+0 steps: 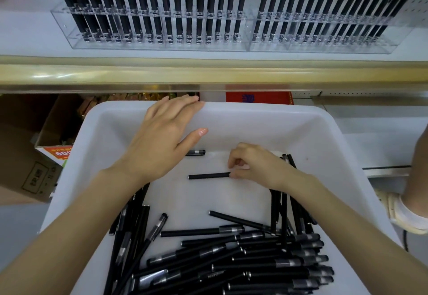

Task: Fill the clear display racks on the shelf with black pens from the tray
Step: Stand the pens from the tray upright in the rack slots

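A white tray (266,118) holds several black pens piled (243,255) at its near end. My right hand (259,167) pinches one black pen (208,175) that lies level over the tray's bare middle, pointing left. My left hand (162,139) rests flat over the tray's far rim, fingers straight. A lone pen cap (195,152) peeks out beside that hand. Above, two clear display racks (162,40) (324,40) on the shelf stand filled with upright black pens.
A brass-coloured shelf edge (208,72) runs between the racks and the tray. Cardboard boxes (25,160) stand at the lower left, a red pack (259,97) behind the tray. Another person's arm with a white band (412,213) is at the right edge.
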`<action>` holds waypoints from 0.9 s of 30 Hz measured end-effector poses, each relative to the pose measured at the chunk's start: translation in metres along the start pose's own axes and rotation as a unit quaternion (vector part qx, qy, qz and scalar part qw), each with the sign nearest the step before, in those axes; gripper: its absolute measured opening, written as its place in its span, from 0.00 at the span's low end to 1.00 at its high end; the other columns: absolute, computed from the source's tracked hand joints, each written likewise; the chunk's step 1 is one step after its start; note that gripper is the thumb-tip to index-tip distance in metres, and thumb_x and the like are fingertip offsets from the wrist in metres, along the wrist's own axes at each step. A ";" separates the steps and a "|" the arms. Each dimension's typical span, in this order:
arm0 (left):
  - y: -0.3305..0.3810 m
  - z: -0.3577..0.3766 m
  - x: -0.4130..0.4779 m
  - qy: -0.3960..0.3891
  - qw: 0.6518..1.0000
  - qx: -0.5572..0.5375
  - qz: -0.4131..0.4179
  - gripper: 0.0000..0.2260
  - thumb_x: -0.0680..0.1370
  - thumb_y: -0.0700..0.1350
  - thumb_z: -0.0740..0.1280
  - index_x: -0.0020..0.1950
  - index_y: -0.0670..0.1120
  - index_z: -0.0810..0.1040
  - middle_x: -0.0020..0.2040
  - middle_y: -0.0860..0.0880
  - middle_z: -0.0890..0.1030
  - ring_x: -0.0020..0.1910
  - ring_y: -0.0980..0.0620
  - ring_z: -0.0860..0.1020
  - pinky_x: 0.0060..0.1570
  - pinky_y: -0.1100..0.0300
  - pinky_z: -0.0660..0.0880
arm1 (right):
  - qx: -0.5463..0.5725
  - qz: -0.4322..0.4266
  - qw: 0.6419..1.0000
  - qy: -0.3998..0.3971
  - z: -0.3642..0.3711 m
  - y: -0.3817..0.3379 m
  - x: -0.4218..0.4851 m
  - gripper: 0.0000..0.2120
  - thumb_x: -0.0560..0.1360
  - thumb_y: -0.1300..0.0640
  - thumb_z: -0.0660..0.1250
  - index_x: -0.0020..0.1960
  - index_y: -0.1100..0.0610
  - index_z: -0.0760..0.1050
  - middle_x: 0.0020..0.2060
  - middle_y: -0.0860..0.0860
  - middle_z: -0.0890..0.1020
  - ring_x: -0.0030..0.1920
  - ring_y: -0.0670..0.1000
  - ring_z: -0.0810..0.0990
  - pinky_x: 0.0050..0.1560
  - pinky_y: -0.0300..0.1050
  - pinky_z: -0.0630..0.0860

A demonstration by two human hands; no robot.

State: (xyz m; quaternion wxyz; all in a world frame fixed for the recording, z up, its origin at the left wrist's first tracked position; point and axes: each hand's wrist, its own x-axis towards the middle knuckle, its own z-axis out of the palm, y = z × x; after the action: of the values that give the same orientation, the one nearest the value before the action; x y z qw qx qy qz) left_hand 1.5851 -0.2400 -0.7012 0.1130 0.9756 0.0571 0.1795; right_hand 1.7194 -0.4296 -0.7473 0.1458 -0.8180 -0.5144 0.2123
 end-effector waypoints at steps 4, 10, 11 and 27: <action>0.000 0.001 0.000 -0.001 1.000 0.000 0.003 0.27 0.80 0.59 0.51 0.73 0.46 0.68 0.71 0.49 0.70 0.71 0.52 0.63 0.71 0.65 0.43 | -0.006 0.048 0.999 -0.014 -0.015 0.012 -0.006 0.10 0.72 0.51 0.73 0.48 0.55 0.78 0.46 0.47 0.75 0.48 0.48 0.75 0.49 0.40 0.73; 0.000 0.002 0.000 0.002 1.000 -0.009 0.004 0.27 0.80 0.59 0.51 0.72 0.46 0.69 0.71 0.48 0.70 0.70 0.53 0.63 0.71 0.64 0.44 | 0.020 0.088 0.995 -0.051 -0.020 0.018 -0.011 0.10 0.69 0.50 0.76 0.41 0.52 0.76 0.41 0.45 0.76 0.41 0.41 0.74 0.41 0.33 0.70; 0.000 0.002 0.000 0.003 1.000 -0.010 0.005 0.26 0.80 0.59 0.51 0.72 0.46 0.69 0.71 0.48 0.70 0.70 0.53 0.63 0.71 0.64 0.44 | 0.017 0.085 0.995 -0.059 -0.018 0.017 -0.010 0.09 0.69 0.51 0.76 0.41 0.52 0.76 0.41 0.44 0.75 0.41 0.41 0.73 0.41 0.34 0.70; -0.009 -0.015 0.010 0.036 0.973 -0.221 -0.052 0.24 0.77 0.61 0.53 0.66 0.53 0.75 0.63 0.59 0.75 0.65 0.64 0.69 0.64 0.76 0.58 | 0.188 0.060 0.979 0.059 -0.046 0.000 -0.018 0.07 0.73 0.60 0.72 0.43 0.52 0.75 0.39 0.50 0.82 0.42 0.51 0.81 0.47 0.47 0.79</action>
State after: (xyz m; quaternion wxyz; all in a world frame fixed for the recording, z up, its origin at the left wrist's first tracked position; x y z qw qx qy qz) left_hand 1.5883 -0.2264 -0.6863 0.3332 0.9148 0.0710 0.2168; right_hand 1.7352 -0.4462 -0.7038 0.3137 -0.8166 -0.4055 0.2652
